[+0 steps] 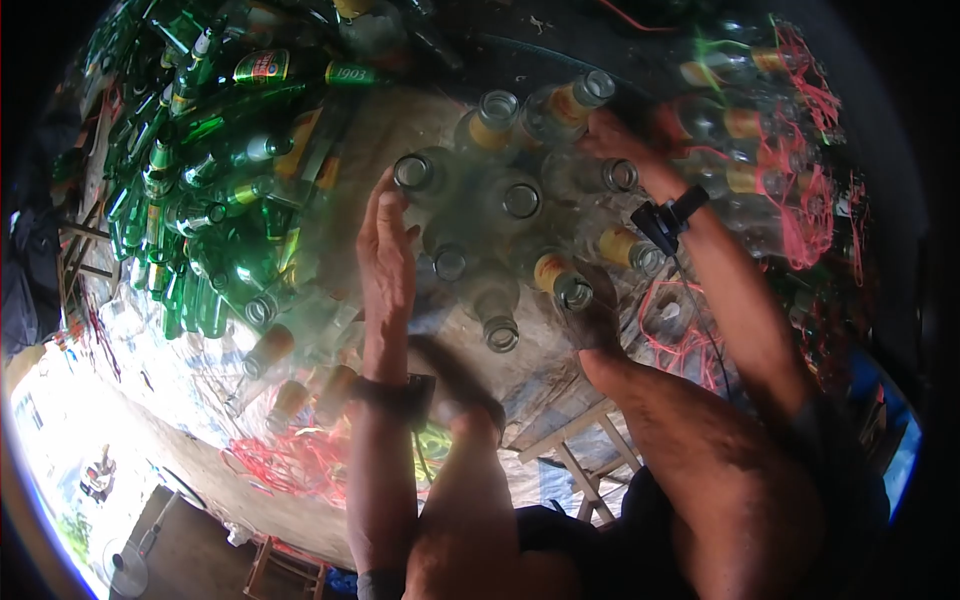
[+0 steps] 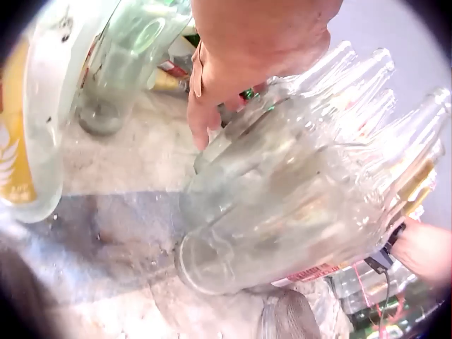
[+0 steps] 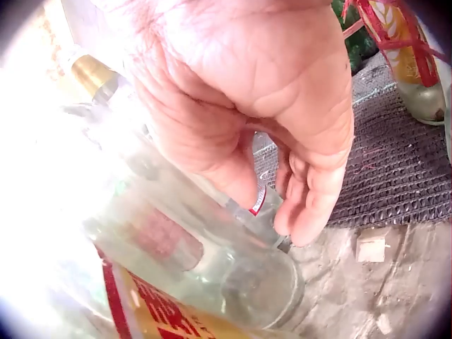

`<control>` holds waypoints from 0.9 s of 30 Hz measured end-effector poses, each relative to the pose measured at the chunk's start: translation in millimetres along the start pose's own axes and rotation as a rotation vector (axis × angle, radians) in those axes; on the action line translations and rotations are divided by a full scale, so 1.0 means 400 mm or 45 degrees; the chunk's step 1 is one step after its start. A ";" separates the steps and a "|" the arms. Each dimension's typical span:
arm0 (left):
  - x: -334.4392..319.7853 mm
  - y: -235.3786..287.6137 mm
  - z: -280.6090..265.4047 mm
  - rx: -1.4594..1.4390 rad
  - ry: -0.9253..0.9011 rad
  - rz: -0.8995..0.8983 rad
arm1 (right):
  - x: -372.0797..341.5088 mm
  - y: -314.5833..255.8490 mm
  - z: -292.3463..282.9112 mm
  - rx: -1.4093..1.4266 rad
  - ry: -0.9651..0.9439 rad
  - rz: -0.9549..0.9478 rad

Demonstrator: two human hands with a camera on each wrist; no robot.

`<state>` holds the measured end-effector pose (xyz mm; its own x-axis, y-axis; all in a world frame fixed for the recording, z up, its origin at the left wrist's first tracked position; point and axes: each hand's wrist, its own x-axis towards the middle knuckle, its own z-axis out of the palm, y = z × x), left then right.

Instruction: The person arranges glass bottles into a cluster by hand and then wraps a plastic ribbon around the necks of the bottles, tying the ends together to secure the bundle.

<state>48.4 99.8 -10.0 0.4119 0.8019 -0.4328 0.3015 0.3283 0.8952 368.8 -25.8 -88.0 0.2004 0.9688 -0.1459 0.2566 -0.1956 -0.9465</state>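
Several clear glass bottles [image 1: 521, 200] stand in a close cluster between the two hands. My left hand [image 1: 388, 255] lies along the cluster's left side, fingers extended, fingertips by a bottle neck; in the left wrist view the hand [image 2: 261, 49] reaches down beside the clear bottles [image 2: 282, 191]. At the cluster's upper right is my right hand [image 1: 625, 145], partly hidden by bottles. The right wrist view shows that hand [image 3: 261, 106] with loosely bent fingers and thumb beside a clear bottle [image 3: 265, 289]; whether it touches the glass is unclear.
Green bottles [image 1: 200, 215] are piled at left. Bundled clear bottles with pink string [image 1: 800, 200] lie at right, near a dark woven mat [image 3: 381, 162]. A foot [image 1: 595, 310] is beside the cluster. More clear bottles [image 1: 268, 350] lie lower left; a wooden frame [image 1: 575, 470] stands between the legs.
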 end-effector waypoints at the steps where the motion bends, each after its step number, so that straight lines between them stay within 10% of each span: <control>1: 0.006 -0.013 0.003 -0.002 -0.045 -0.011 | 0.004 0.014 -0.002 -0.026 -0.007 -0.040; 27: 0.000 -0.107 0.029 -0.007 -0.071 -0.017 | -0.003 -0.089 0.028 -0.158 0.009 0.049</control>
<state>45.4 80.1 -49.4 0.4552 0.7682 -0.4502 0.3025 0.3421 0.8896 348.7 -18.2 -57.5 0.2189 0.9592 -0.1791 0.3636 -0.2505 -0.8972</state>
